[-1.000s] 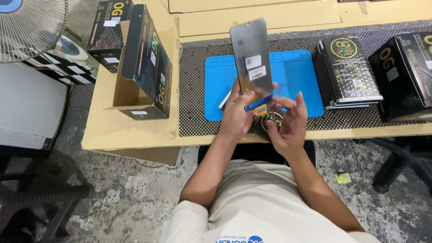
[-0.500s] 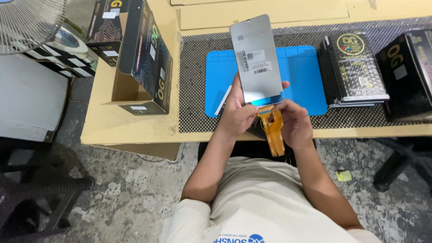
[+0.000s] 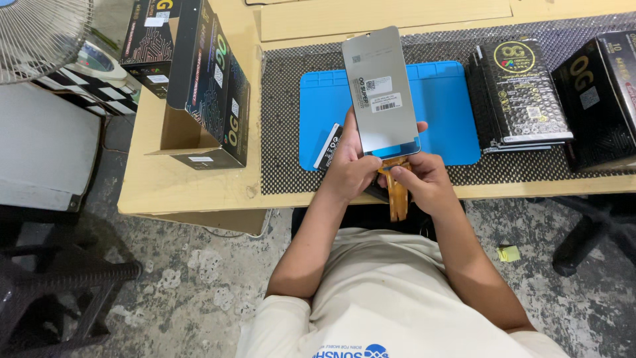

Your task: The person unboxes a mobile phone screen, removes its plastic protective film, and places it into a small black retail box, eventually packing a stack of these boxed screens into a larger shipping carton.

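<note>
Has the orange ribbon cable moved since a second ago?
Yes. The ribbon cable, earlier curled between the hands, now hangs straight down from the panel past the table edge, at the right hand.

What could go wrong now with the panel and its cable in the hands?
1. The orange flex cable hangs loose beyond the table edge; the right hand pinches its top, so a sharp pull might crease or tear it.
2. The left hand grips only the low edge of the upright grey screen panel; it could tip and fall onto the blue mat.
</note>
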